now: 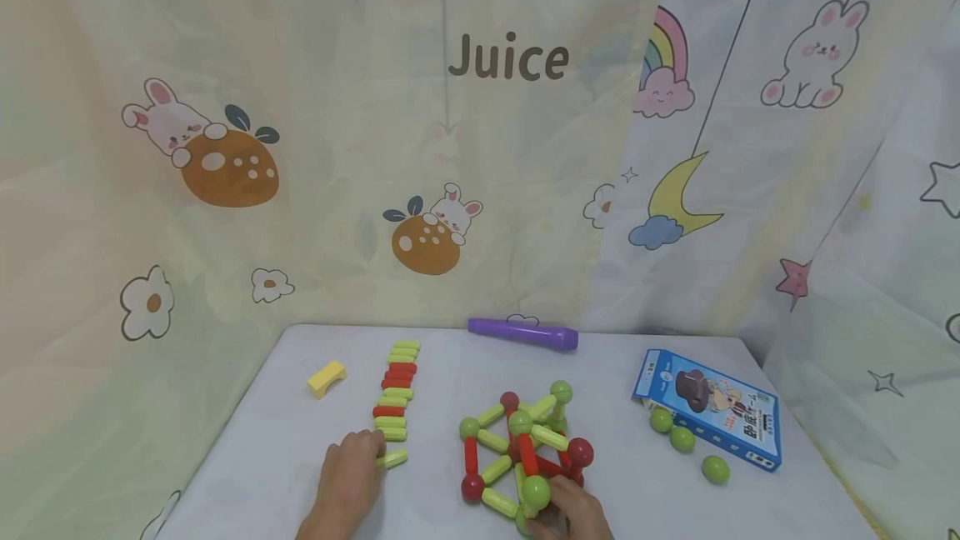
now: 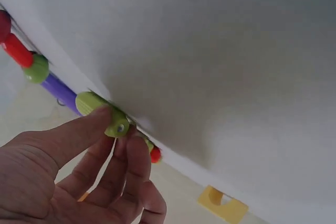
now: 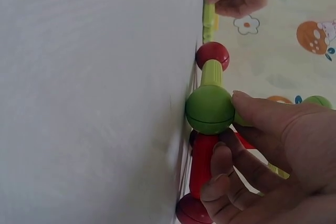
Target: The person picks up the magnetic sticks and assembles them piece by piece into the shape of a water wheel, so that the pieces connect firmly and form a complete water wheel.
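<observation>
My left hand (image 1: 350, 475) pinches a yellow-green magnetic rod (image 1: 394, 458) between thumb and fingers at the near end of a row of rods. In the left wrist view, the same rod (image 2: 100, 109) shows a small metal dot at its end. My right hand (image 1: 576, 508) holds the near side of a ball-and-rod structure (image 1: 528, 458), built from red and green balls joined by red and yellow-green rods. In the right wrist view, its thumb lies against a green ball (image 3: 210, 109), and the fingers curl by a red rod (image 3: 202, 163).
Beyond my left hand runs the row of red and yellow-green rods (image 1: 400, 382). A yellow arch block (image 1: 327, 377) lies to its left. At the back lies a purple tube (image 1: 522, 333). A blue box (image 1: 712, 407) rests at the right, with loose green balls (image 1: 682, 439) beside it.
</observation>
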Motion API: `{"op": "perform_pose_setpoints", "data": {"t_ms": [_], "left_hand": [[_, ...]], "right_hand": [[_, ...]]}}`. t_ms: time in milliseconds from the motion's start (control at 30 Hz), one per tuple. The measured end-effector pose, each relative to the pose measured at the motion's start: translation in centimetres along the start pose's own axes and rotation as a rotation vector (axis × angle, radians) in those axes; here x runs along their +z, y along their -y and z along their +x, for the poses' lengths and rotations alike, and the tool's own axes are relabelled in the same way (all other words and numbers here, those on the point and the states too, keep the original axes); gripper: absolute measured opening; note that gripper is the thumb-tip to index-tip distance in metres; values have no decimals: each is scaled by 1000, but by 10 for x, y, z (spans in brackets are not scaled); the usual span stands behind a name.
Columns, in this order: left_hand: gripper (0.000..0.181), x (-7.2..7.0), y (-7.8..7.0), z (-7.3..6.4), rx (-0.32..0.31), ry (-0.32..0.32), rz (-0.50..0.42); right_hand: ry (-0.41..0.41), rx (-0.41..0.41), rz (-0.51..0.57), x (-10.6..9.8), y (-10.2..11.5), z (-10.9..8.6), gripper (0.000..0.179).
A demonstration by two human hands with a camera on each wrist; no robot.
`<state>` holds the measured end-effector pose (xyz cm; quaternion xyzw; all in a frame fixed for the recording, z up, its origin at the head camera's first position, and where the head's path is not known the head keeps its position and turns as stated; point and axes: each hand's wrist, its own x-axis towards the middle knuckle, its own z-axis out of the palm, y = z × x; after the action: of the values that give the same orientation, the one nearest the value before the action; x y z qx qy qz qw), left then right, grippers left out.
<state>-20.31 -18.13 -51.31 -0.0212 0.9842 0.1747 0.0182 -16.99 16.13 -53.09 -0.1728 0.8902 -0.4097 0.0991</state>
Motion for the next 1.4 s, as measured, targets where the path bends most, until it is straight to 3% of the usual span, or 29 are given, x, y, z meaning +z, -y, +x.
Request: {"op": "perform_pose_setpoints", "data": {"t_ms": [133,233,367,467,567,733,967,1300,1400], "left_hand": [[18,-2,-15,-13,38,-23,-89],[19,-9,-36,-23,98,-41,-175],[21,-15,-66,-33,242,-105,-313],[21,-13,-85,-38,365,-188,-398],[20,-9,-99,-38,418,-242,-436],[20,-1,-110,-36,402,-289,-416],[19,3,-114,-36,405,-323,-418],[20,5,-116,-38,427,-270,-451],[21,3,-112,-37,419,-222,-466]], "right_hand": [[14,6,-14,-1,0,-1,36],[15,12,-27,-3,-1,-3,36],[21,28,-25,-7,-1,-4,36],[35,43,-16,-9,-1,-5,37],[37,41,-17,-10,-3,-5,37],[34,21,-19,-9,-7,-6,39],[12,-43,-50,-7,-19,-6,41],[17,9,-34,-7,-20,-7,40],[23,30,-25,-9,-17,-9,40]]}}
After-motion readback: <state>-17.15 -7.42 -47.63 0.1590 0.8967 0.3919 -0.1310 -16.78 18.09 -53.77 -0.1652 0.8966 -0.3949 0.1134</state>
